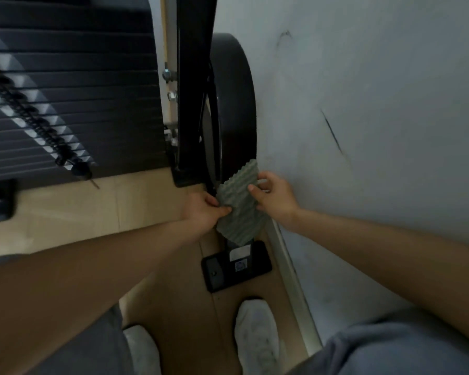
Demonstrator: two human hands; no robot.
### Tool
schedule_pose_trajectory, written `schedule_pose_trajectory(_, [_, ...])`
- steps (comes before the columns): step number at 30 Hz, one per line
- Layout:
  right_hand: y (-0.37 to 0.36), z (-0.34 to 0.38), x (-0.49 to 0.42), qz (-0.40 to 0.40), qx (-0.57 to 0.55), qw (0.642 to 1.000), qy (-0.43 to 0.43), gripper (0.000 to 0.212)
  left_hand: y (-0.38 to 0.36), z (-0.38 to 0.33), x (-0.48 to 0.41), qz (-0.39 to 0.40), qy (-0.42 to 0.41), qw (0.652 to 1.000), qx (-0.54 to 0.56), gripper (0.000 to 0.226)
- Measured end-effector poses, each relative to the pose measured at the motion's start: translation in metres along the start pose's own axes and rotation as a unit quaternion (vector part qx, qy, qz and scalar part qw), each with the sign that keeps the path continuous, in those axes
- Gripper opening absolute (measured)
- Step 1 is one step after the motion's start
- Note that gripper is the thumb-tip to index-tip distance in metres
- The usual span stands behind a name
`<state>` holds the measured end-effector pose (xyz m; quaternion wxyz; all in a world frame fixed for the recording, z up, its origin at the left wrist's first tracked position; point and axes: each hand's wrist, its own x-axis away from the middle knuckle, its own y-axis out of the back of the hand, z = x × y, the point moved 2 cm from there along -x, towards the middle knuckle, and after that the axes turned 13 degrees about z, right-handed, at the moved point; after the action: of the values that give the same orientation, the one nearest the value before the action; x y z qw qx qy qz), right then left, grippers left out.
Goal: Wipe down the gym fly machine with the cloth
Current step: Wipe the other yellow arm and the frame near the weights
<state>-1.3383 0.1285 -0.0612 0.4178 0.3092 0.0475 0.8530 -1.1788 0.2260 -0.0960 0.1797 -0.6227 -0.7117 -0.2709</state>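
Beside wall | left hand, right hand pinch cloth | frame behind, baseplate below

Tight slot: round black guard sits near the wall on the rt, black upright just beside it on the lt, weight stack beyond. Left hand and right hand, both gripping the cloth, fill the gap at the guard's lower edge, above the base plate. Open floor lt of upright gives free passage.
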Motion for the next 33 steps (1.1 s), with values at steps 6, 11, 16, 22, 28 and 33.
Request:
schedule_pose_trajectory(6, [-0.012,-0.030,0.006,0.039,-0.052,0.993,-0.101,0.008,-0.017,0.033,0.001,0.076,0.084,0.993,-0.024,0.025])
schedule_pose_trajectory(11, [-0.019,-0.046,0.017,0.110,-0.095,0.968,-0.206,0.019,-0.034,0.052,0.010,0.216,0.163,0.962,0.035,0.040])
schedule_pose_trajectory(16, [-0.021,-0.051,0.025,0.209,-0.091,0.929,-0.292,0.036,-0.041,0.056,0.017,0.272,0.214,0.938,0.013,0.047])
schedule_pose_trajectory(22, [-0.007,-0.032,0.015,0.173,-0.138,0.949,-0.224,0.025,-0.046,0.038,0.008,0.107,0.110,0.977,0.145,0.046])
schedule_pose_trajectory(28, [0.011,0.009,0.004,0.106,-0.163,0.975,-0.109,0.037,-0.030,0.002,0.003,-0.049,0.008,0.986,0.160,0.017])
schedule_pose_trajectory(33, [0.013,0.035,0.001,0.071,-0.165,0.983,-0.039,0.028,-0.012,-0.029,-0.001,-0.095,-0.079,0.972,0.198,0.014])
